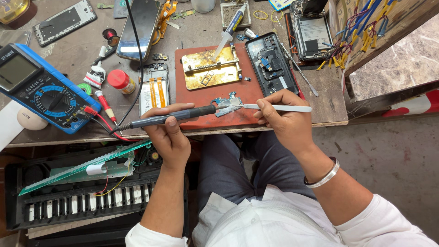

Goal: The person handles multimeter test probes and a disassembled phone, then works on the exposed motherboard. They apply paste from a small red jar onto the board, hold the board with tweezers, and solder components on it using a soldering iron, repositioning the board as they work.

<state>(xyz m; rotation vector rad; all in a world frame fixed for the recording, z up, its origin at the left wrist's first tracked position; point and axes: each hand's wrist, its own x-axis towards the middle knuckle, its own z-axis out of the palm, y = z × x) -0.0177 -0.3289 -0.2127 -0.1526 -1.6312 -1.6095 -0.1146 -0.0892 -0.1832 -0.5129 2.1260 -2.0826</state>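
Note:
My left hand [168, 132] grips a dark soldering iron [176, 115] with its tip touching a small blue circuit board [225, 102]. My right hand [281, 115] holds white tweezers [274, 108] whose point presses the same board. The board lies on a red-brown mat [247, 89] near the table's front edge. Behind it on the mat sit a gold metal board holder [210, 68] and an opened black phone [270, 64]. A syringe of paste [228, 31] leans over the holder.
A blue multimeter [39, 87] with red and black leads lies at the left. Around it are a small red-capped jar [120, 81], a phone frame [153, 89], a dark phone [139, 27] and another opened phone [312, 34]. Below the table stands a dismantled keyboard [82, 192].

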